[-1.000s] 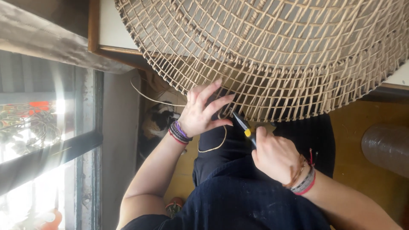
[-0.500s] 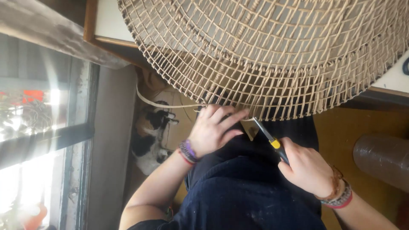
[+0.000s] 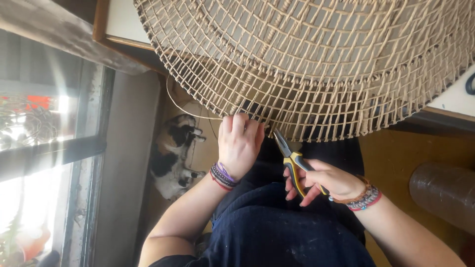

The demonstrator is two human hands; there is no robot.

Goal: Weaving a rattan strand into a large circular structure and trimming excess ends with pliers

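The left hand has its fingers curled together over the lower edge of a large woven wicker piece, pinching the rim where loose strand ends hang down; a thin loose strand loops away from that spot to the left. The right hand is wrapped around the yellow-and-black handles of a pair of pliers, fingers partly closed with the lower ones spread a little. The pliers' pointed nose aims up and left, its tip just below the weave's edge and just right of the left hand; whether it touches the weave cannot be told. Both wrists wear stacked bracelets. The wicker piece fills the far part of the scene, above the person's dark-clothed lap. On the floor to the left a calico cat lies beside a window. A clear plastic cylinder sits at the right.
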